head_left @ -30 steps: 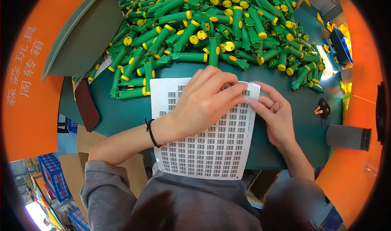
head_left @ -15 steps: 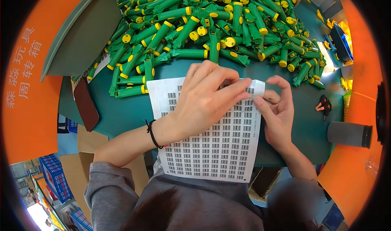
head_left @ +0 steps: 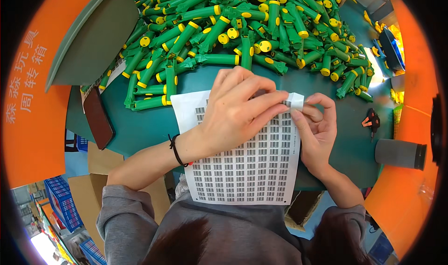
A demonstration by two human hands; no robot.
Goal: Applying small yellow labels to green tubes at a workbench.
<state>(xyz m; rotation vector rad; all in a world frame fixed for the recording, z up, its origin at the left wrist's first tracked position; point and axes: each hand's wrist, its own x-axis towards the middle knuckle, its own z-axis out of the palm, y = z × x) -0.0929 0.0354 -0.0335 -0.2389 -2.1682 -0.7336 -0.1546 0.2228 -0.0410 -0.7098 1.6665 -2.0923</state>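
A white sheet of small printed labels (head_left: 242, 171) hangs in front of me, its lower edge close to my lap. My left hand (head_left: 238, 108) lies across the sheet's upper part, thumb and fingers pinched at its top right corner. That corner is folded over. From the right, my right hand (head_left: 318, 125) grips the same corner between thumb and curled fingers. Beyond the sheet lies a big heap of green plastic tubes with yellow caps (head_left: 219, 59). Whether a single label is between my left fingertips cannot be made out.
A dark red flat case (head_left: 99, 118) lies at the table's left edge, below a grey-green tray (head_left: 91, 41). On the right are a small orange-and-black tool (head_left: 371, 121) and a grey cylinder (head_left: 399, 154). Orange boxes (head_left: 32, 101) flank the green table; cardboard (head_left: 88, 195) stands below.
The sheet's lower part has swung slightly right and up. Both hands keep their hold at the top right corner, almost unmoved.
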